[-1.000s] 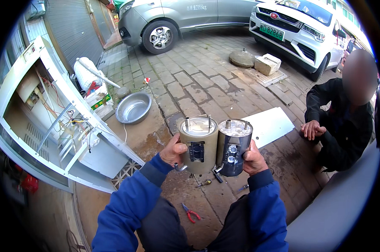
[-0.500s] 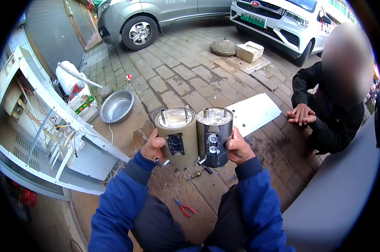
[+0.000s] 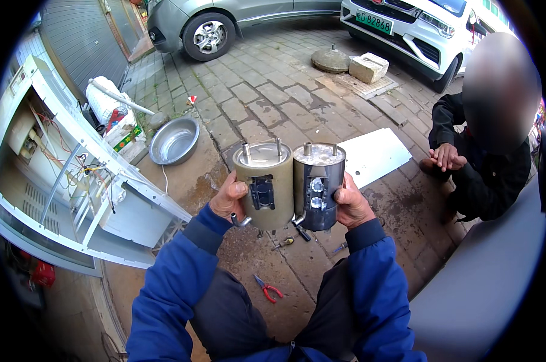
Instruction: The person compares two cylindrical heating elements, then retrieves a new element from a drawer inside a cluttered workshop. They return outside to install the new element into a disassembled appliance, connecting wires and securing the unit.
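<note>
Two metal tanks are held upright, side by side, above the paving. My left hand (image 3: 229, 196) is closed round the left side of the olive-tan cylindrical tank (image 3: 274, 216), thumb on its front. This tank has a silvery top with pipe stubs, a dark bracket on its front and a bent pipe low down. My right hand (image 3: 352, 204) grips the right side of the dark grey tank (image 3: 335, 175), which has similar stubs and two round silvery discs on its front. The two tanks touch or nearly touch. My fingers behind them are hidden.
Red-handled pliers (image 3: 267, 289) and a screwdriver (image 3: 284, 242) lie below the tanks. An opened white appliance (image 3: 137, 226) with loose wires is at left, near a metal basin (image 3: 175, 141). A white panel (image 3: 375, 158) lies at right, before a crouching person (image 3: 496, 181). Vehicles stand behind.
The whole view has shifted slightly, with the surroundings lying a little higher and further right in the picture. Both hands keep their hold on the two tanks, which stay side by side.
</note>
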A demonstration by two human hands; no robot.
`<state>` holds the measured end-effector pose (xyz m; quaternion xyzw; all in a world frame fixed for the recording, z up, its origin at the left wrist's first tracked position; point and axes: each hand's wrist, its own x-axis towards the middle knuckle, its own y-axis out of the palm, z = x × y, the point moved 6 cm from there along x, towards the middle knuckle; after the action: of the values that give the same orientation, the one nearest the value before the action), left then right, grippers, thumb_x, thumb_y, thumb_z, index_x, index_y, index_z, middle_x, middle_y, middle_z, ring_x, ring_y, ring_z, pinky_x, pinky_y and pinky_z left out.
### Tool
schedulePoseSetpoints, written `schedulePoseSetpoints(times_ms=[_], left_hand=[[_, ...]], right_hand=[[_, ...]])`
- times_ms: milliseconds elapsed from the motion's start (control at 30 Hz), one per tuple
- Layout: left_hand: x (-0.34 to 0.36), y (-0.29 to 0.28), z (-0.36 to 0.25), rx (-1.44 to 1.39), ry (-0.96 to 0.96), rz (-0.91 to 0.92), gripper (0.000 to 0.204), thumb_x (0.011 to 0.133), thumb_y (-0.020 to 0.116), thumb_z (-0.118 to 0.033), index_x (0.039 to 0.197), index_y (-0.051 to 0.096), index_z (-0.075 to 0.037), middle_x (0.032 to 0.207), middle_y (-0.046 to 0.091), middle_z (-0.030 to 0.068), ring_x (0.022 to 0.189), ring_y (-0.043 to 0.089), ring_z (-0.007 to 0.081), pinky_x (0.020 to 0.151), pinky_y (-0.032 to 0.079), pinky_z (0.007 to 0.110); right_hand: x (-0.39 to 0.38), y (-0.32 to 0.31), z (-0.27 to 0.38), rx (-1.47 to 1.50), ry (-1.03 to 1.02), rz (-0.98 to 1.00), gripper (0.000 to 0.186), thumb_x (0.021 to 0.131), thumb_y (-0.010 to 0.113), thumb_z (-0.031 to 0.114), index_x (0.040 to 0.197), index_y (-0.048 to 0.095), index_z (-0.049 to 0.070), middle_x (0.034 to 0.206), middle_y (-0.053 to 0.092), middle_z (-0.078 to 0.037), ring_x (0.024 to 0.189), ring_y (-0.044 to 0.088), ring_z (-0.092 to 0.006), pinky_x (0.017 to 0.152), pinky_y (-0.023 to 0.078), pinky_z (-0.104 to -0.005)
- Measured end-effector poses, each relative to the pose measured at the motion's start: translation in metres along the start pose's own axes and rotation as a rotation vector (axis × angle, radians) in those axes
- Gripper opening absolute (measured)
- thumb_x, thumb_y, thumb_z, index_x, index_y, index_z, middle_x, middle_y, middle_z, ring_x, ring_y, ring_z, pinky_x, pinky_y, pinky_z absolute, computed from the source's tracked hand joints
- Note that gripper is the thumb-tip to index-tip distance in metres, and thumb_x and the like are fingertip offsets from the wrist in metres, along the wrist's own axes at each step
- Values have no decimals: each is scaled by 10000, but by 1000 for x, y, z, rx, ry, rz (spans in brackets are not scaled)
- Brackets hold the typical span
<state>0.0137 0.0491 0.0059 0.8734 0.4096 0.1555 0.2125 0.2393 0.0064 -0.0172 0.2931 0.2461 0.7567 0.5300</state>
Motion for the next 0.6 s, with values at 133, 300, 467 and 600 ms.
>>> schedulePoseSetpoints(times_ms=[133, 300, 467, 600], left_hand=[[-2, -5, 5, -86, -66, -55, 841, 848, 753, -495, 1482, 461, -24, 1368, 626, 131, 1223, 644, 256, 1066, 526, 425], [3, -4, 11, -168, -82, -246, 621, 990, 575, -546, 1406, 559, -85, 1290, 674, 106, 1142, 687, 234, 1001, 571, 413], [4, -10, 4, -181, -53, -262, 649, 991, 547, -590, 1405, 562, -90, 1266, 682, 123, 1129, 695, 252, 970, 587, 435], [5, -11, 2, -166, 2, -331, 635, 1000, 547, -573, 1408, 561, -88, 1281, 679, 125, 1126, 696, 261, 973, 585, 449]], right_hand=[[1, 6, 0, 3, 5, -13, 872, 746, 908, 315, 1412, 474, -43, 1253, 661, -114, 1106, 678, -192, 990, 559, -354], [2, 2, -2, 26, 10, -73, 773, 823, 840, 350, 1394, 491, -37, 1241, 662, -120, 1089, 688, -205, 978, 572, -372], [-1, -6, -3, 88, -14, -202, 634, 904, 760, 346, 1361, 522, -22, 1196, 673, -130, 1069, 695, -216, 960, 589, -403], [1, -11, -5, 95, -2, -209, 622, 906, 764, 365, 1351, 537, -6, 1199, 674, -134, 1074, 697, -230, 952, 595, -429]])
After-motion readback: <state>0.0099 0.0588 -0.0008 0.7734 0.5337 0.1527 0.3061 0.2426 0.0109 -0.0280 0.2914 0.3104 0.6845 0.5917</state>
